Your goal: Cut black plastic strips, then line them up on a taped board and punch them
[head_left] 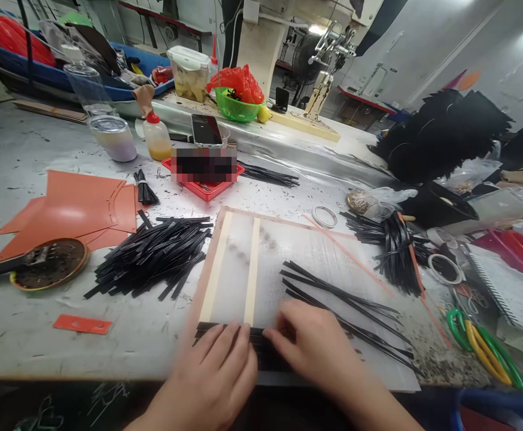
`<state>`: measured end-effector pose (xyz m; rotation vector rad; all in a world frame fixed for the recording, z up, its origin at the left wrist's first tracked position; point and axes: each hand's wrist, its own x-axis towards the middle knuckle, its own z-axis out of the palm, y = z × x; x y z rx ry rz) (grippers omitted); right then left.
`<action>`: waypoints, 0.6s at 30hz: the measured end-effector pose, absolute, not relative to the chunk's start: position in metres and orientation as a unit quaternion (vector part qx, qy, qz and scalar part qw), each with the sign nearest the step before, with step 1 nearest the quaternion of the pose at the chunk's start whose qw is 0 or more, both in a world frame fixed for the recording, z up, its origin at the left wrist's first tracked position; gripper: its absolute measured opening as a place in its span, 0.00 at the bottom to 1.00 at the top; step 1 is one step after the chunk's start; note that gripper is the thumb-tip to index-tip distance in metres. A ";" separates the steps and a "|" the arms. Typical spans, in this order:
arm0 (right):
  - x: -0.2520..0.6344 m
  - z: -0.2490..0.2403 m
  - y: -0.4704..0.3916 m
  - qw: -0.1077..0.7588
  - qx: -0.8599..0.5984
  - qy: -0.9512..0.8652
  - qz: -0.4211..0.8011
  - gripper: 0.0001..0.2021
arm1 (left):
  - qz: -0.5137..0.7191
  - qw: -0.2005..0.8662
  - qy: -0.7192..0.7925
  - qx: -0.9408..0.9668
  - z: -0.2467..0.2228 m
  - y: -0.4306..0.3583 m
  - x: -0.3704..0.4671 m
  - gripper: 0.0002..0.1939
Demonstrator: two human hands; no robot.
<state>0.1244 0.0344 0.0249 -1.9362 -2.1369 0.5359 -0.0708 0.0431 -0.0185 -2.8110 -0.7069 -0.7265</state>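
Note:
Near the front edge of a pale board (288, 239), my left hand (219, 368) lies with its fingers flat on a row of black strips (258, 340). Beside it, my right hand (310, 341) is closed, thumb and index together at the upper edge of the same strips; whatever lies between those fingertips is too small to make out. Two cream tape bands (251, 269) run up the board's left part. Loose long black strips (346, 296) fan out on the board, partly behind my right hand. A heap of short black strips (154, 257) sits left of the board.
At the left are orange pieces (86, 206), a round dish (59, 263) with a brush and a small red piece (82, 324). A red tray (207, 190) and glue bottle (157, 139) stand behind. Scissors (486, 347) and a black strip bundle (398, 257) lie at the right.

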 end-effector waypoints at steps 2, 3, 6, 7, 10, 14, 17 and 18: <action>0.136 0.026 0.032 0.123 -0.672 -0.721 0.116 0.07 | -0.237 0.075 -0.235 -0.940 -0.022 0.042 -0.071 0.13; 0.143 0.026 0.031 0.130 -0.683 -0.713 0.093 0.06 | -0.233 0.074 -0.233 -0.941 -0.024 0.041 -0.072 0.13; 0.161 0.024 0.031 0.120 -0.713 -0.685 0.087 0.03 | -0.229 0.071 -0.236 -0.942 -0.030 0.039 -0.074 0.15; 0.165 0.023 0.031 0.111 -0.717 -0.680 0.103 0.03 | -0.236 0.071 -0.239 -0.939 -0.031 0.038 -0.074 0.15; 0.170 0.018 0.032 0.095 -0.712 -0.680 0.146 0.05 | -0.256 0.066 -0.248 -0.932 -0.032 0.037 -0.074 0.14; 0.176 0.015 0.030 0.132 -0.701 -0.689 0.131 0.07 | -0.290 0.065 -0.251 -0.921 -0.025 0.038 -0.079 0.14; 0.176 0.021 0.031 0.199 -0.706 -0.659 0.164 0.08 | -0.305 0.065 -0.275 -0.909 -0.020 0.037 -0.086 0.13; 0.173 0.025 0.032 0.208 -0.699 -0.657 0.191 0.08 | -0.312 0.068 -0.287 -0.903 -0.021 0.036 -0.089 0.13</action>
